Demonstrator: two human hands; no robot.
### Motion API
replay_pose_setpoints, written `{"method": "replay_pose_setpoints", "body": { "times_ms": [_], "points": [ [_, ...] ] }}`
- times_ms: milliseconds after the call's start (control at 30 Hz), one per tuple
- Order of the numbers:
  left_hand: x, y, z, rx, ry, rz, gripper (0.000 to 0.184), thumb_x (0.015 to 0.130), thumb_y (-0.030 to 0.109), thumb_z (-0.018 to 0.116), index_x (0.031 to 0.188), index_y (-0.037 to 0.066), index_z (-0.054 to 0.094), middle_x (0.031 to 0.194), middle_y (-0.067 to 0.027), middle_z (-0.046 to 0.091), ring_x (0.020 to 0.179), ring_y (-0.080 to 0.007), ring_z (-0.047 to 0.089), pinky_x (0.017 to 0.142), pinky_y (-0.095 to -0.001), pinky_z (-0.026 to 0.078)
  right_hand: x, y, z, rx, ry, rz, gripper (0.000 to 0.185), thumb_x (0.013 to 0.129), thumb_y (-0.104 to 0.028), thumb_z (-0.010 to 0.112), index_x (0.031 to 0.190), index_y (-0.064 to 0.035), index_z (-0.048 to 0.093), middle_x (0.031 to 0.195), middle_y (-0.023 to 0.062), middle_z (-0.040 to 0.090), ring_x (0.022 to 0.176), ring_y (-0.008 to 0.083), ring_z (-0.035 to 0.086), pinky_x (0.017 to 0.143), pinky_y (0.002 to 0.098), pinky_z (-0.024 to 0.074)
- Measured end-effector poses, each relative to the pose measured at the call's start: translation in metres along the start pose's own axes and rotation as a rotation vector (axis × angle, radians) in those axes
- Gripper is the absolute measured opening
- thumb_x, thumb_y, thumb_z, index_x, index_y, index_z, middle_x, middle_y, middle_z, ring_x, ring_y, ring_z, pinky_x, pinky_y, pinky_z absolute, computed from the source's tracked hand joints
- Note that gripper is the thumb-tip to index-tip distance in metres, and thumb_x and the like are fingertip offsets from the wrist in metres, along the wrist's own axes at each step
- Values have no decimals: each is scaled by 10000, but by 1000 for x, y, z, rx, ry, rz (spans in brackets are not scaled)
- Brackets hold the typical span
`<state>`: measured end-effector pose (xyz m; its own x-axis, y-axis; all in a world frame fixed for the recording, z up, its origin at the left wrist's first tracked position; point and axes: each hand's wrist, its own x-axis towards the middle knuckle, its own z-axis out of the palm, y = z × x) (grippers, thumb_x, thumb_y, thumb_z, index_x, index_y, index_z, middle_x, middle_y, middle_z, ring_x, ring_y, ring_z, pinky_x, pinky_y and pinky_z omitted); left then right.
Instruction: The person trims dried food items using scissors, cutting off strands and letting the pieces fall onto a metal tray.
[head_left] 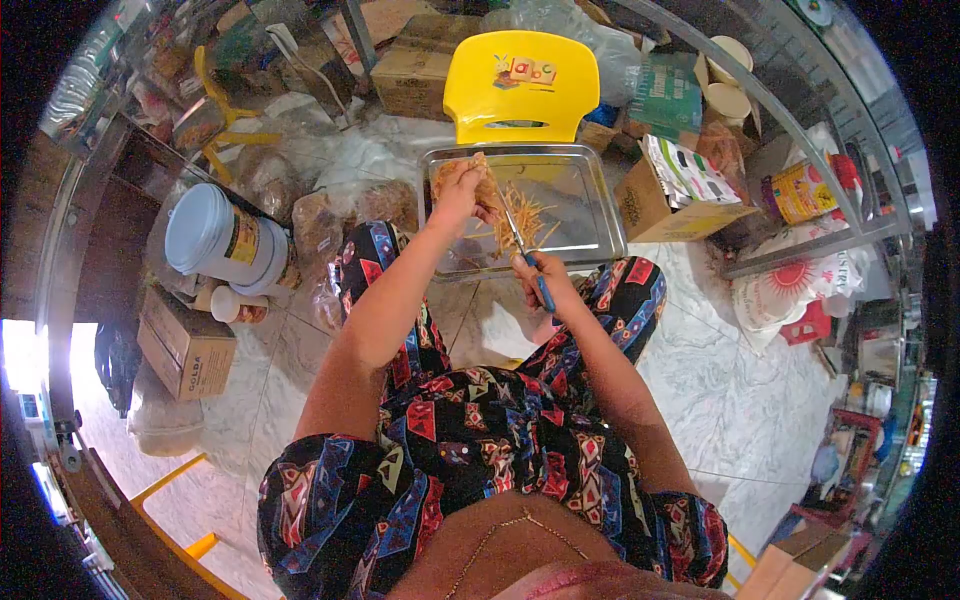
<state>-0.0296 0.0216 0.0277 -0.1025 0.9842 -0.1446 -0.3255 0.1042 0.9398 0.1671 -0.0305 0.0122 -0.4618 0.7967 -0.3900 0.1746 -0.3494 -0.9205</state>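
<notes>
My left hand (464, 198) is closed around an orange-brown, flat bundle (483, 170) at the left side of a clear rectangular tray (612, 205). My right hand (546, 281) grips scissors (515, 226) with a blue handle, and their metal blades point up toward the bundle. Thin orange-brown strips (528, 212) lie in a loose heap in the tray, just beyond the blades. Behind the tray stands a yellow chair (522, 75) with "abc" printed on its backrest. My fingers partly cover the bundle, so its full shape is hidden.
White-blue buckets (212, 235) and a cardboard box (186, 342) stand on the left. An open carton of packets (682, 205) sits right of the tray. A metal rack frame (790, 258) and a printed white sack (795, 292) are further right. Plastic bags (355, 205) lie at left.
</notes>
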Motion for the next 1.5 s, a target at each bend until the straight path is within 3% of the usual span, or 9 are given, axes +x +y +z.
{"method": "replay_pose_setpoints", "body": {
  "times_ms": [467, 533, 800, 867, 933, 1133, 1367, 1433, 1500],
  "points": [
    [-14, -12, 14, 96, -26, -17, 430, 848, 279, 472, 1165, 5, 377, 920, -119, 512, 619, -224, 573, 382, -320, 470, -4, -8, 3, -92, -19, -25, 376, 856, -362, 486, 774, 5, 488, 513, 26, 424, 399, 131, 440, 388, 263, 390],
    [-16, -9, 18, 134, -1, 69, 224, 887, 228, 401, 961, 17, 417, 730, -114, 524, 467, -185, 556, 361, -274, 442, -3, -5, 0, -80, -7, -25, 373, 825, -377, 531, 750, -14, 490, 494, 28, 434, 387, 127, 450, 363, 266, 373],
    [-12, -19, 16, 69, 35, 88, 211, 880, 226, 412, 933, 23, 439, 713, -103, 521, 444, -179, 533, 358, -271, 435, 0, 2, 2, 14, -20, -33, 388, 805, -398, 558, 737, -22, 491, 483, 31, 445, 369, 127, 445, 336, 276, 351],
    [-3, -31, 11, 57, 27, 103, 207, 878, 223, 413, 930, 24, 443, 712, -103, 519, 436, -177, 524, 357, -269, 433, 2, 3, 4, -36, -75, -85, 438, 856, -413, 461, 836, 24, 493, 577, 43, 465, 448, 139, 480, 417, 259, 414],
    [4, -43, 7, 439, 54, 383, 203, 875, 217, 416, 928, 23, 447, 694, -95, 509, 430, -168, 513, 352, -267, 428, 5, 5, 1, 11, -80, -50, 448, 857, -420, 454, 849, 27, 489, 599, 49, 474, 465, 144, 485, 429, 261, 419],
    [-16, -16, 23, 127, -12, 58, 200, 880, 208, 409, 939, 20, 439, 668, -79, 509, 428, -155, 509, 339, -269, 415, 1, -1, 3, -7, -51, -23, 448, 850, -422, 468, 817, 24, 489, 573, 45, 456, 446, 143, 470, 415, 264, 413],
    [-7, -35, 18, 110, 71, 99, 204, 883, 207, 404, 933, 13, 445, 650, -75, 511, 431, -154, 510, 336, -265, 412, -3, -9, 1, -48, 13, 42, 424, 841, -406, 496, 722, 0, 481, 533, 26, 436, 398, 127, 450, 357, 257, 381],
    [10, -54, 6, 259, 12, 258, 194, 876, 212, 410, 903, 26, 459, 645, -68, 518, 430, -150, 511, 335, -256, 408, -2, -7, 0, -57, 4, 38, 424, 841, -408, 494, 738, 3, 484, 534, 28, 435, 407, 130, 455, 370, 259, 388],
    [-6, -32, 16, 186, 5, 146, 191, 871, 216, 414, 895, 33, 464, 655, -67, 523, 437, -146, 513, 335, -252, 406, -1, -3, 0, -65, -4, 35, 425, 842, -410, 491, 754, 5, 486, 534, 31, 435, 416, 132, 460, 382, 261, 395]
  ]
}}
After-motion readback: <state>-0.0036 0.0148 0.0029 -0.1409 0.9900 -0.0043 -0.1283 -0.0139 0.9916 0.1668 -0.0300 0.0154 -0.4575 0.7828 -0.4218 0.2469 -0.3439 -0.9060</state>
